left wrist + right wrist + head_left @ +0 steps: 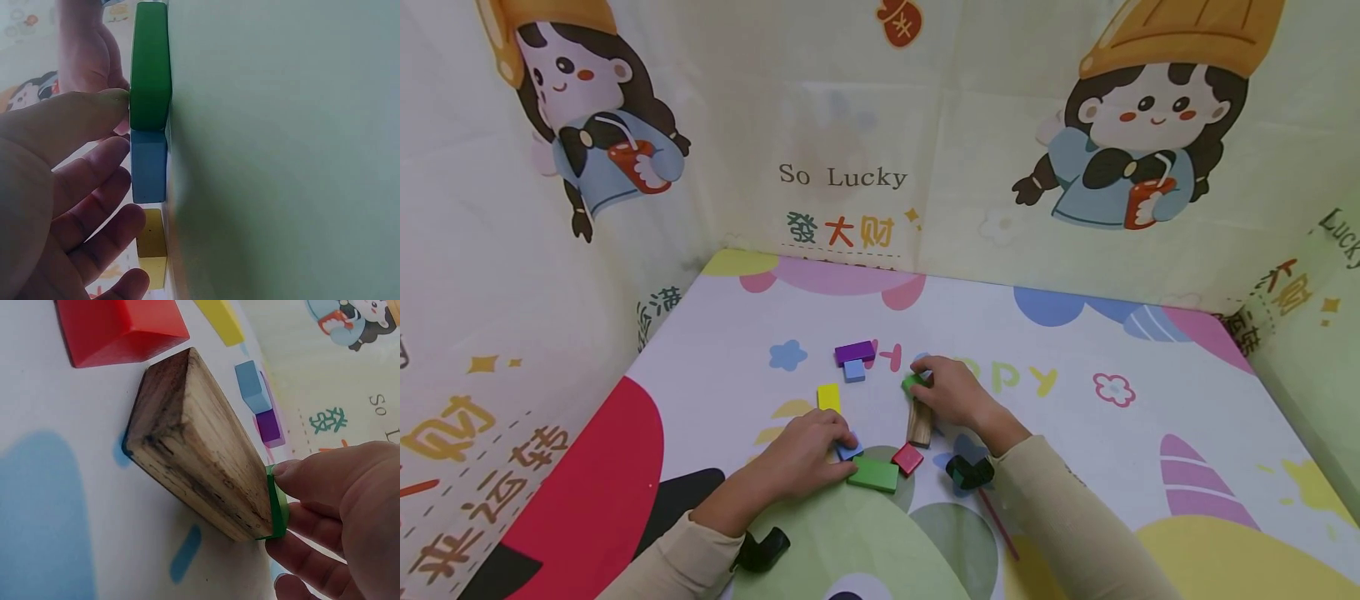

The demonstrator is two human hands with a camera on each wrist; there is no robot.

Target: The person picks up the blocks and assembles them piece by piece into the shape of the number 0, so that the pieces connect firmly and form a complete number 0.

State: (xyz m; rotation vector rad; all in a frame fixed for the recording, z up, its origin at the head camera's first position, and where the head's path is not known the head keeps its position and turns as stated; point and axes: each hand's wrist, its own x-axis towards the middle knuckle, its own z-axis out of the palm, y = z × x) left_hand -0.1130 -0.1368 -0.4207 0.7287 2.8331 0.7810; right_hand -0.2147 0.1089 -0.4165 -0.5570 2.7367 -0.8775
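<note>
Right hand (955, 393): thumb and fingers pinched a small glossy green block (911, 382), its full shape hidden by the fingers. It sat at the far end of a brown, wood-grained rectangular block (919, 423); in the right wrist view the 2 met face to end.

Key relation: the brown block's long axis ran from this pinch back towards the wearer, so its free end lay on the near side of the grip. A glossy red block (907, 459) stood just beside that end; contact could not be told. The right hand was the nearer of the 2 to both the brown and the small green block.

Left hand (805, 454): thumb and fingers apart, not clamped. The thumb touched a green rectangular block (874, 476), which lay to its right with its long axis roughly crosswise to the brown block's. A blue block (848, 451) lay by the index fingertip, against the green 1. A yellow rectangular block (828, 397) lay beyond these fingers.
</note>
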